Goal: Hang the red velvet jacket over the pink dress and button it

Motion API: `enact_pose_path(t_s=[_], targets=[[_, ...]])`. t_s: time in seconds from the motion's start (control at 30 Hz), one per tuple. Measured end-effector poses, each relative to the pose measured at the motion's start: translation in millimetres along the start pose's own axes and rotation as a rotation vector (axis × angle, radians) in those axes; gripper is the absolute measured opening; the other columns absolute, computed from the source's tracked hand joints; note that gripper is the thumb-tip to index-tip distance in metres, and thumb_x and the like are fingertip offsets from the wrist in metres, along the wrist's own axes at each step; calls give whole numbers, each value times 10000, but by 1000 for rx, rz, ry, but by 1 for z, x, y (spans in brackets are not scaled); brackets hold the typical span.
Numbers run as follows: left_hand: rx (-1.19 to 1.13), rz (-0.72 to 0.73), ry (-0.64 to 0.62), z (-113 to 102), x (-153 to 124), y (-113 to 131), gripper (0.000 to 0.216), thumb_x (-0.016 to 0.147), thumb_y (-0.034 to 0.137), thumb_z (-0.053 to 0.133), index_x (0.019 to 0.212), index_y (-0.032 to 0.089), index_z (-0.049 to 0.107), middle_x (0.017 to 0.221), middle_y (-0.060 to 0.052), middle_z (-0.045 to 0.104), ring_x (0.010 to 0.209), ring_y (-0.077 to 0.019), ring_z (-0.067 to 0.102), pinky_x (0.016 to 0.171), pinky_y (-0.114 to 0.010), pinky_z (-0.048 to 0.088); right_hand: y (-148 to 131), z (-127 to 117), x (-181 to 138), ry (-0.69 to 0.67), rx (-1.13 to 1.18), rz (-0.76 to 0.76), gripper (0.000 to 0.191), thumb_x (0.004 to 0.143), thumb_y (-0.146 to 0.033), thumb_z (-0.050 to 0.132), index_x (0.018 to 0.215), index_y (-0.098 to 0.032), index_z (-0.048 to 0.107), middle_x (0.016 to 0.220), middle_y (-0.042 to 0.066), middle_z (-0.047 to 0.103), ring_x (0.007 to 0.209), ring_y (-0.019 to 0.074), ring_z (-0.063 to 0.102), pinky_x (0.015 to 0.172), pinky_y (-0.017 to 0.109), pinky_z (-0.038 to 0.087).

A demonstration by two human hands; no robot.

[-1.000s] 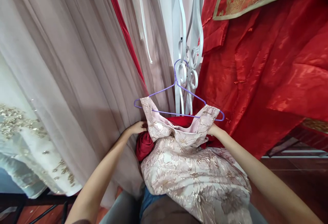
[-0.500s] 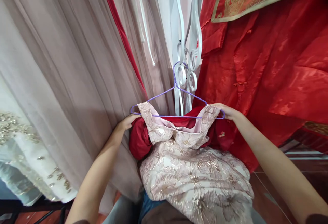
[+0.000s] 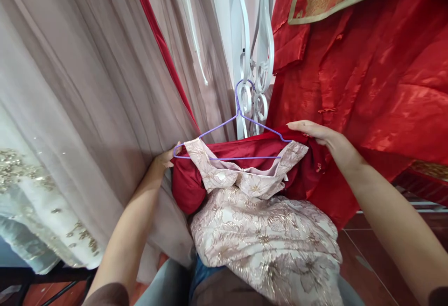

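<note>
A pale pink dress [image 3: 259, 231] with gold flower patterns hangs by its straps on a thin purple hanger [image 3: 219, 125] and spreads over my lap. Behind its neckline lies a dark red garment [image 3: 189, 182], showing out on both sides. At the hanger's left end, my left hand [image 3: 168, 156] is closed on the hanger together with red cloth; its fingers are partly hidden. Just above the right strap, my right hand [image 3: 311, 131] grips the upper edge of the red garment, thumb tucked underneath. The hanger's right tip is hidden by the strap.
White scrolled metalwork [image 3: 264, 70] stands behind the hanger hook. A greyish-pink curtain [image 3: 105, 72] fills the left, near a white beaded gown [image 3: 45, 208]. Red satin clothing [image 3: 367, 91] with a gold-embroidered panel hangs at right. Reddish tiles [image 3: 367, 250] cover the floor.
My right hand has shifted up and right, off the strap and hanger end onto the red garment, whose edge is now raised behind the hanger. My left hand has moved slightly left.
</note>
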State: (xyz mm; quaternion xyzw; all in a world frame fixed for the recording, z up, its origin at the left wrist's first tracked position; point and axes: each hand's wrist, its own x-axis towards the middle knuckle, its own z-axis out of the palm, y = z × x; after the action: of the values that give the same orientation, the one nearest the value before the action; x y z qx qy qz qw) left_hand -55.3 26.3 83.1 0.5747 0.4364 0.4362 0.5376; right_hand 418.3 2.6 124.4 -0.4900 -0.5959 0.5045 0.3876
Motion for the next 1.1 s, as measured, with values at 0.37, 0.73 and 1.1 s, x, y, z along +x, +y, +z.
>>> enact_pose_path(t_s=[0.37, 0.73, 1.1], targets=[[148, -23, -146, -2, 9, 31, 611, 388, 411, 827, 924, 147, 701, 831, -99, 742, 867, -321, 688, 739, -370, 566, -9, -20, -15, 51, -648, -252, 404, 548, -319, 724, 904, -212, 567, 819, 16, 691, 745, 210, 640, 642, 306, 511], [321, 111, 15, 25, -9, 75, 344, 508, 275, 849, 762, 157, 649, 756, 6, 714, 683, -145, 663, 691, -251, 539, -13, -1, -24, 591, -1057, -536, 205, 674, -271, 611, 871, -215, 615, 892, 71, 659, 777, 237, 622, 697, 319, 462], [176, -13, 188, 46, 10, 77, 449, 433, 256, 864, 824, 123, 689, 741, -62, 723, 683, -214, 676, 672, -323, 556, -14, -1, 18, 499, -345, -226, 294, 768, -276, 433, 753, -193, 715, 743, 59, 732, 824, 245, 662, 782, 327, 514]])
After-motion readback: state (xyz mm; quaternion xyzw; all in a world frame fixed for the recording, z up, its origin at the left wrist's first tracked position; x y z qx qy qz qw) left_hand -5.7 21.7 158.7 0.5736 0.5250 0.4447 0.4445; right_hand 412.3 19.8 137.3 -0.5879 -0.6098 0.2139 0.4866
